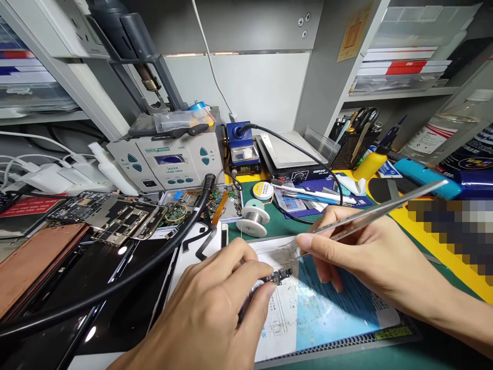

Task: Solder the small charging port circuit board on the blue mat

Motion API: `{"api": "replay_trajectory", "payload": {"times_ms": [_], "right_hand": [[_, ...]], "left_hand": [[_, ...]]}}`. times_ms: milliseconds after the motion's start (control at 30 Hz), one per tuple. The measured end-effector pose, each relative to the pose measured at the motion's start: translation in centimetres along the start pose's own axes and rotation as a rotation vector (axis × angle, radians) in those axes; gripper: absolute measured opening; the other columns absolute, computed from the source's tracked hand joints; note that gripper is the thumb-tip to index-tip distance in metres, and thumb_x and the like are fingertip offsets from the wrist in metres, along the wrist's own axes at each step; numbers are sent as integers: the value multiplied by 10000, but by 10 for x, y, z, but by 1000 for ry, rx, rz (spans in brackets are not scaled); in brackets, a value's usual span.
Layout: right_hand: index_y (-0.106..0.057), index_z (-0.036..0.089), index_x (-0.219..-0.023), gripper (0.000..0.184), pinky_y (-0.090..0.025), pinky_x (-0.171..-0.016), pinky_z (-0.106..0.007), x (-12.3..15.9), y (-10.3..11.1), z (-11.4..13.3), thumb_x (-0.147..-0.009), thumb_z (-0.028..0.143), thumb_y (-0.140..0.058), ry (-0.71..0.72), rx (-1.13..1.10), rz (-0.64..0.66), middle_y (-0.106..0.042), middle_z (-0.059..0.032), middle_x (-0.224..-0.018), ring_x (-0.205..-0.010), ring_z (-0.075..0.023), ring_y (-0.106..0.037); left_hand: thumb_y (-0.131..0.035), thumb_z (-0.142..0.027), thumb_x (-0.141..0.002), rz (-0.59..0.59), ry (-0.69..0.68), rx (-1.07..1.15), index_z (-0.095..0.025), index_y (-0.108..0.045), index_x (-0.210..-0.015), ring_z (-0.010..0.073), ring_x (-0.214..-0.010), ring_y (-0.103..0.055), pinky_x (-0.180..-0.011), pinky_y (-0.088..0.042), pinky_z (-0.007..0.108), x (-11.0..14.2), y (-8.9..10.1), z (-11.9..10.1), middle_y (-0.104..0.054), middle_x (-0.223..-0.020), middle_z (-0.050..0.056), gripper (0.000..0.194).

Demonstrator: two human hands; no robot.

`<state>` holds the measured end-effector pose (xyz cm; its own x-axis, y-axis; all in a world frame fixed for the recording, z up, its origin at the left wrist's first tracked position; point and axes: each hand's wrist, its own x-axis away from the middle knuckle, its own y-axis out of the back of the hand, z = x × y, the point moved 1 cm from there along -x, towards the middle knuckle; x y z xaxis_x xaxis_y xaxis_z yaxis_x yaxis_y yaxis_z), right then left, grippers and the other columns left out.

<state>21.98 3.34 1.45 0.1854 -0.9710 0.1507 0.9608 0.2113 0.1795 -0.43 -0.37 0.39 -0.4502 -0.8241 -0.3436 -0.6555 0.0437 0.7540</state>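
Between thumb and fingers, my left hand [219, 293] pinches a small circuit board [280, 276] crowded with tiny parts; the rest of it is hidden by the hand. My right hand [346, 252] is closed on metal tweezers [389, 205], whose long handle end points up and to the right. The tweezers' tips reach toward the board's far end, apart from it as far as I can see. Both hands are over a blue and white printed sheet [327, 303] on the work mat. A solder spool [253, 218] stands just beyond my left hand.
A hot air station [173, 156] stands at the back left, its black hose [154, 262] crossing the left side. Phone parts [119, 218] and dark panels [131, 303] lie on the left. A soldering station [241, 144], a hot plate [292, 156] and a yellow bottle [372, 159] are behind.
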Motion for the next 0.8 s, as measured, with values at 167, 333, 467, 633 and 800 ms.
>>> {"api": "replay_trajectory", "payload": {"times_ms": [167,333,467,633,800], "right_hand": [[-600,206,-630,425,-456,-409,-207,0,0,-1,-798,477,-881,-5,9,9,-684,7,-495,-411,-124,-574],[-598,201,-663,422,-441,-400,-214,-3,2,-1,-846,499,-835,-21,-12,54,-692,-8,-514,-403,-127,-566],[-600,190,-662,407,-430,-372,-188,-5,3,0,-830,453,-862,-30,-62,73,-690,-10,-488,-362,-108,-549],[-621,192,-734,363,-437,-334,-152,-8,0,1,-756,385,-928,-54,-159,16,-709,-1,-458,-323,-106,-552],[-652,166,-620,382,-412,-323,-142,-6,-2,0,-745,407,-920,-60,-130,18,-692,-33,-423,-299,-93,-534]], "left_hand": [[-552,-118,-974,-3,-12,6,-235,-721,-1008,151,-776,-617,-686,-491,279,2,-4,4,-629,-926,7,208],[-520,-114,-986,-23,-20,12,-253,-704,-1031,143,-745,-586,-665,-477,270,3,-4,6,-607,-914,1,235],[-540,-107,-971,9,-17,-25,-227,-713,-998,150,-756,-612,-695,-531,262,3,-2,5,-626,-914,17,213],[-591,-212,-974,-61,-63,-94,-231,-752,-964,143,-707,-624,-641,-555,208,-2,-2,4,-615,-815,25,163],[-633,-323,-971,-129,-66,-153,-237,-763,-925,149,-708,-640,-613,-561,190,-8,-2,0,-611,-785,28,162]]}}
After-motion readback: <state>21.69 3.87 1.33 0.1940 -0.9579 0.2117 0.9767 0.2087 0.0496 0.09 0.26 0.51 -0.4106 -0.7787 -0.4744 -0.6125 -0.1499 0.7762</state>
